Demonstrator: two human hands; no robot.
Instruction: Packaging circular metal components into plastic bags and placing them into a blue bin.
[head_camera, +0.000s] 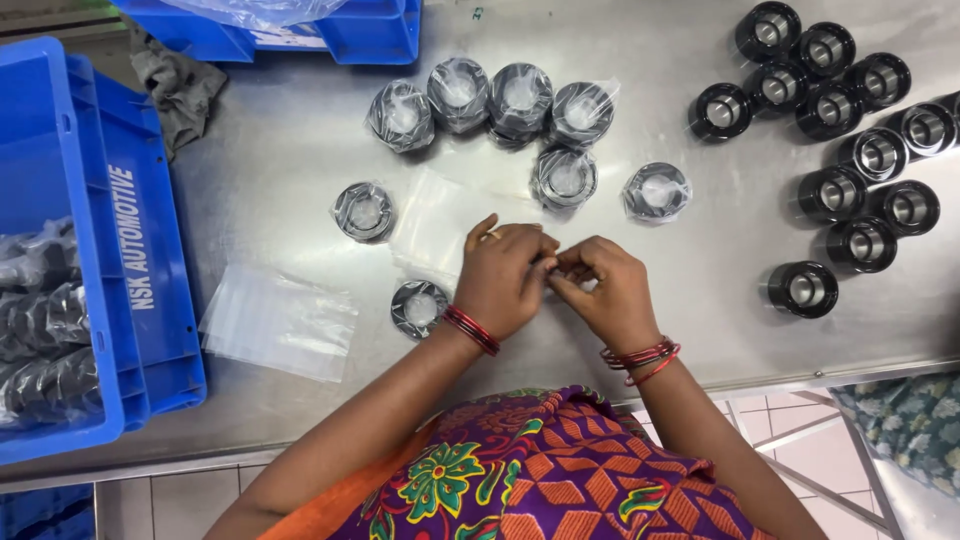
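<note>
My left hand (505, 275) and my right hand (605, 292) meet at the middle of the steel table (300, 130), fingertips pinched together. They seem to grip the edge of a small clear plastic bag (432, 222) that trails off to the left under my left hand. A bagged black ring part (418, 307) lies just left of my left wrist. Several more bagged parts (490, 100) lie in a cluster beyond my hands. At the far right stand several bare black cylindrical parts (850, 130) with shiny bores.
A blue crate (130, 250) holding bagged parts sits at the left edge. A flat stack of clear bags (280, 322) lies beside it. Another blue crate (370, 30) and a grey cloth (180, 90) are at the back left. The table's front edge runs just below my wrists.
</note>
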